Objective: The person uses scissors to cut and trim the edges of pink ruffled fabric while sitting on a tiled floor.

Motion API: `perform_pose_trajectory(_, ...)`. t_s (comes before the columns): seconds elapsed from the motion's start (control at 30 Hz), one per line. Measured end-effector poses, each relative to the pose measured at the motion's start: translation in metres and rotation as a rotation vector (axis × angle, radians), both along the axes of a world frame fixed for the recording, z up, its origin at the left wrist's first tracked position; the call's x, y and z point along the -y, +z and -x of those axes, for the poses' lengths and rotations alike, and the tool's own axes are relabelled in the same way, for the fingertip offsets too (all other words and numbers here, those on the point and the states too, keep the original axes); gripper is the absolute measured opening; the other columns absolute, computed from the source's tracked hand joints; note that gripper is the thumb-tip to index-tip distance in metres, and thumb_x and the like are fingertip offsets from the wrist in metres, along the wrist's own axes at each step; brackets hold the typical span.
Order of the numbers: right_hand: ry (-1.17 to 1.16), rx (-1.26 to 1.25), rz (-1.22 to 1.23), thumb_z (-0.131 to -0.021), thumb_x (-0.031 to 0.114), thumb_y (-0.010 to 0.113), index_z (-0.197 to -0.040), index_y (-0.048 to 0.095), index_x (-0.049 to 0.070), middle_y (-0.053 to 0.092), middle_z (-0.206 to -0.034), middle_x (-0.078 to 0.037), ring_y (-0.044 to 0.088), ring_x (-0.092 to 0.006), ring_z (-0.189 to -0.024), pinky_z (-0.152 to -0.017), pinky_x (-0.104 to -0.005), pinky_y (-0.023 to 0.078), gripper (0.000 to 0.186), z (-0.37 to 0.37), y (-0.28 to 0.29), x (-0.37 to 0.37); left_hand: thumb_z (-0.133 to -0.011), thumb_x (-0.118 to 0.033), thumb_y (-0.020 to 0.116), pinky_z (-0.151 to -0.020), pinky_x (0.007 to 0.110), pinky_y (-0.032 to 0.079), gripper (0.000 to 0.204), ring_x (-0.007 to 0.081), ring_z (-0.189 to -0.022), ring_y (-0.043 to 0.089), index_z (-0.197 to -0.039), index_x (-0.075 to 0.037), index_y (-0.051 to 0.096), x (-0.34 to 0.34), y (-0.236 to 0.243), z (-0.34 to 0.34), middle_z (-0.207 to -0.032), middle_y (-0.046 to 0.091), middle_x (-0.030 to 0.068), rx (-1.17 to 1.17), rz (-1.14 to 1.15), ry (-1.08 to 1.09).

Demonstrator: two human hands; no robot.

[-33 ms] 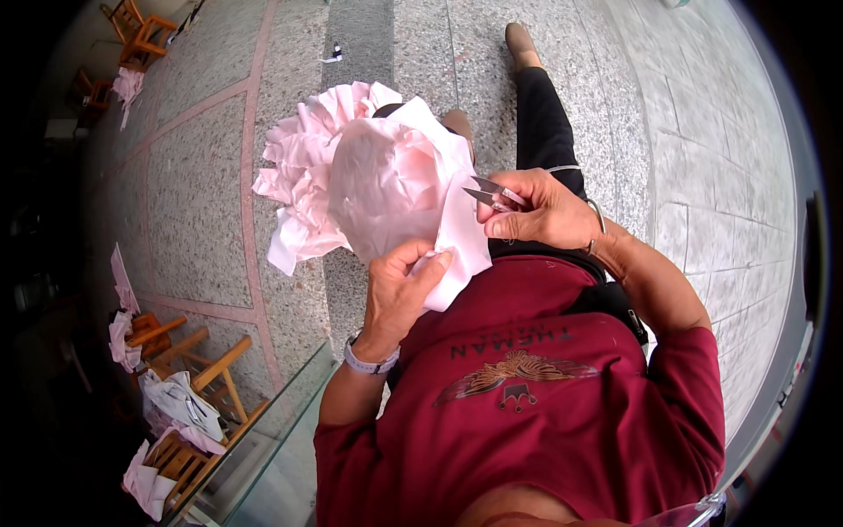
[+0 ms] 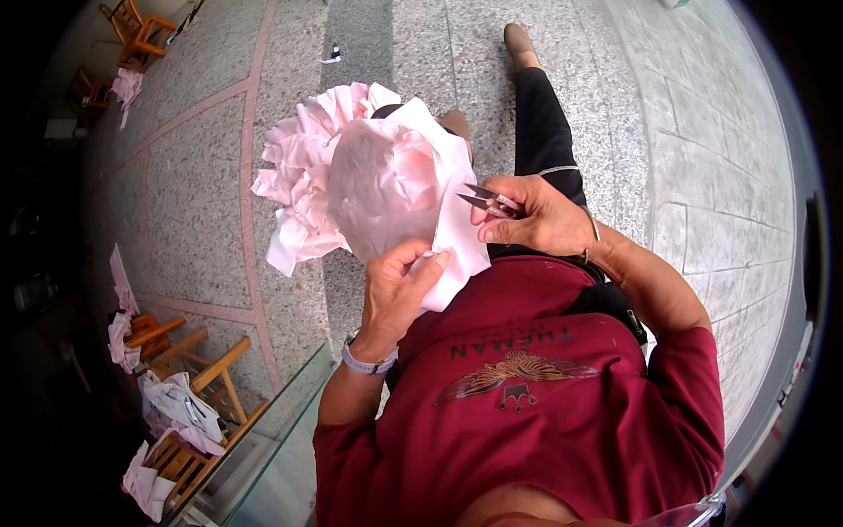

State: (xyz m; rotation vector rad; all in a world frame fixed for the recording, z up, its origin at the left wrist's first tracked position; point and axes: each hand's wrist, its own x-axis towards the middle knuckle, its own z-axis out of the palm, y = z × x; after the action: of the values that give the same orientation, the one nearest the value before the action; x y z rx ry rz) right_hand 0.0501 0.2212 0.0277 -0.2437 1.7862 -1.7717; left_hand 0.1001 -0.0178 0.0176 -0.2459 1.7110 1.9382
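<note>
Pale pink fabric, ruffled on the left [image 2: 299, 167] with a smooth, thin panel, lies bunched over my lap. My left hand [image 2: 395, 294] pinches the folded lower edge of the cloth [image 2: 461, 233]. My right hand [image 2: 544, 215] is closed around small metal thread snips [image 2: 493, 202], their two pointed blades apart beside the fold, above and right of my left fingers. Whether the blades touch the cloth I cannot tell. A dark shape shows partly behind the fabric's upper edge, mostly hidden.
Wooden chairs [image 2: 224, 364] draped with pink and white cloth stand at lower left, beside a glass edge [image 2: 290, 404]. More chairs [image 2: 145, 39] and pink cloth are at upper left. A small black-and-white object [image 2: 334, 54] lies on the speckled floor [image 2: 193, 176].
My right hand and the snips have shifted very slightly left and downward, toward my left hand. My left hand stays on the fold.
</note>
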Motion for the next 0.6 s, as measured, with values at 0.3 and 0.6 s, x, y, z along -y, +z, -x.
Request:
perform_pose_trajectory(0.3,0.05,-0.005,0.033,-0.091,0.011,0.072,-0.099,0.066,0.001,0.062,-0.081,0.0,0.053,-0.0073,-0.078,-0.071,-0.0275,0.045,0.015,-0.008,-0.008,0.034,-0.091,-0.016,0.071,-0.059,0.022,0.045,0.017,0.0026,-0.068,0.056,-0.093,0.001,0.07,0.0,-0.012,-0.001,-0.073,0.065,-0.0028,-0.175,0.107,0.003)
perform_pose_trajectory(0.6,-0.011,0.006,-0.01,-0.093,0.008,0.066,-0.093,0.061,0.0,0.056,-0.072,-0.001,0.051,-0.0103,-0.069,-0.063,-0.0304,0.044,0.009,-0.008,-0.003,0.037,-0.092,-0.017,0.069,-0.06,0.023,0.046,0.018,0.0033,-0.068,0.055,-0.094,0.001,0.069,0.0,-0.007,0.001,-0.075,0.064,-0.0023,-0.144,0.13,-0.052)
